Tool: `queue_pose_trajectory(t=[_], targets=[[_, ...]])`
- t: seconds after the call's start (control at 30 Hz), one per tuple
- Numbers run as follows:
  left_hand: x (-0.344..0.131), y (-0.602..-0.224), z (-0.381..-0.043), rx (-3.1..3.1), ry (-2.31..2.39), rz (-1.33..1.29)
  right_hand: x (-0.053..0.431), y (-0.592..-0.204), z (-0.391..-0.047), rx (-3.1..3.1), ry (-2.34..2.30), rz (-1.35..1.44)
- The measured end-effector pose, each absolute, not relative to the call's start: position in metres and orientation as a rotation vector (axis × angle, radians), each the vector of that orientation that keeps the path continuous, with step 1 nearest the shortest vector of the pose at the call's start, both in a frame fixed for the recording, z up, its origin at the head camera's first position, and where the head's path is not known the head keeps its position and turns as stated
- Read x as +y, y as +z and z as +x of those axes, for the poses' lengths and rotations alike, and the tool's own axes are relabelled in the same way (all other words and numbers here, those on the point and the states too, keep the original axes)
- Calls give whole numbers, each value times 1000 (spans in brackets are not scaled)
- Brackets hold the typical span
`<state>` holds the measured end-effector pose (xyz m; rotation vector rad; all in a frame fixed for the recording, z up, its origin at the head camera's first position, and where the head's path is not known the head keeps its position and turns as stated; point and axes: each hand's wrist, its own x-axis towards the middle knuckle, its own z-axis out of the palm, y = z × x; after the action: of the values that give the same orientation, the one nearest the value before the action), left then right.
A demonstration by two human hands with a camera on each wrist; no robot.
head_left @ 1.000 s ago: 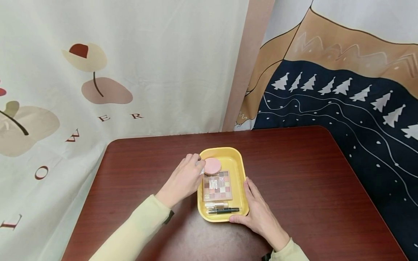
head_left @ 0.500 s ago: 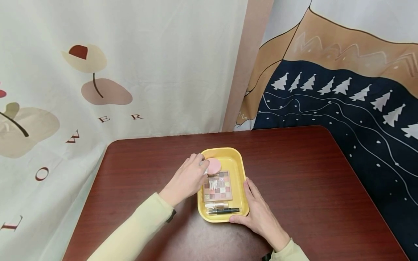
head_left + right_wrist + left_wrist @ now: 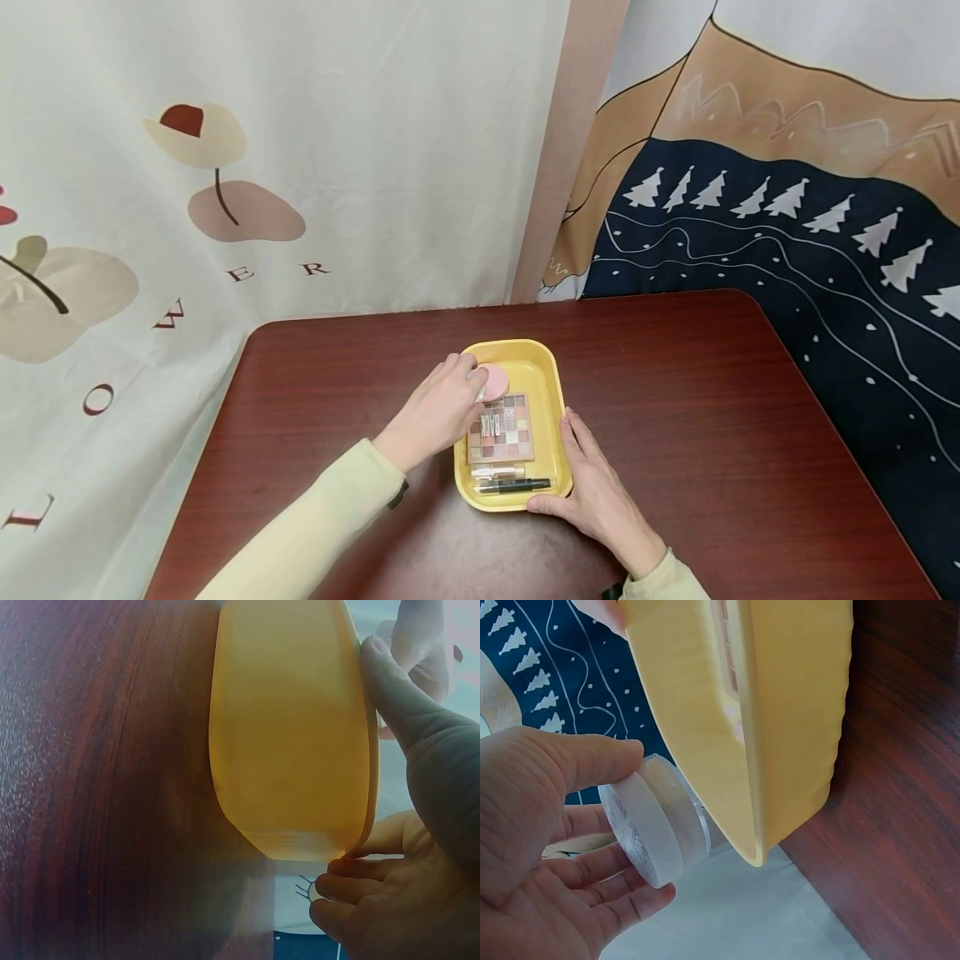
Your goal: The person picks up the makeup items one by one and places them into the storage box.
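My left hand [image 3: 437, 408] reaches over the left rim of the yellow tray [image 3: 542, 375]. Between its thumb and fingers it holds a small round clear jar with a white lid [image 3: 641, 829], mostly hidden in the head view. Beside those fingers lies a round pink compact [image 3: 496, 382]. Nearer me in the tray sit an eyeshadow palette [image 3: 510, 437], a small clear tube [image 3: 497, 472] and a black pen-like stick [image 3: 517, 485]. My right hand [image 3: 596, 487] holds the tray's near right corner, thumb at the near edge and fingers along the right side.
The tray stands on a dark red wooden table [image 3: 697, 417]. A pale printed curtain [image 3: 397, 167] hangs behind it, and a dark blue cloth with white trees [image 3: 750, 225] is on the right.
My left hand has moved slightly to the right with the jar, further over the tray and closer to the pink compact. The right hand and the tray have hardly moved.
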<state>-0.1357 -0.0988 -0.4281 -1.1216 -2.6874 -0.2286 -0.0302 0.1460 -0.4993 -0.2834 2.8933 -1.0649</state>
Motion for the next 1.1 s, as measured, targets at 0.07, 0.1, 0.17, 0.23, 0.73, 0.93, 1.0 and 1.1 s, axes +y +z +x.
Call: queue_pose_trajectory(t=[0.07, 0.1, 0.17, 0.23, 0.73, 0.93, 1.0, 1.1], targets=[[-98, -429, -136, -2695, -228, -1122, 146, -499, -30, 2889, -1068, -280], [-97, -429, -136, -2700, -227, -1123, 146, -499, -30, 2888, -1069, -280], [-96, -429, -136, -2705, -227, -1127, 146, -499, -30, 2883, -1069, -278], [-95, -429, -136, -2707, -228, -1133, 146, -499, -30, 2881, -1069, -279], [-85, -434, -140, -2608, -268, -1204, 148, -500, -29, 2925, -1057, -341], [-82, -435, -142, -2654, -239, -1225, 148, -501, -29, 2928, -1062, -345], [-81, -435, -143, -2661, -227, -1227, 148, -501, -29, 2928, -1064, -342], [-79, -435, -143, -2662, -202, -1233, 147, -501, -29, 2934, -1062, -347]])
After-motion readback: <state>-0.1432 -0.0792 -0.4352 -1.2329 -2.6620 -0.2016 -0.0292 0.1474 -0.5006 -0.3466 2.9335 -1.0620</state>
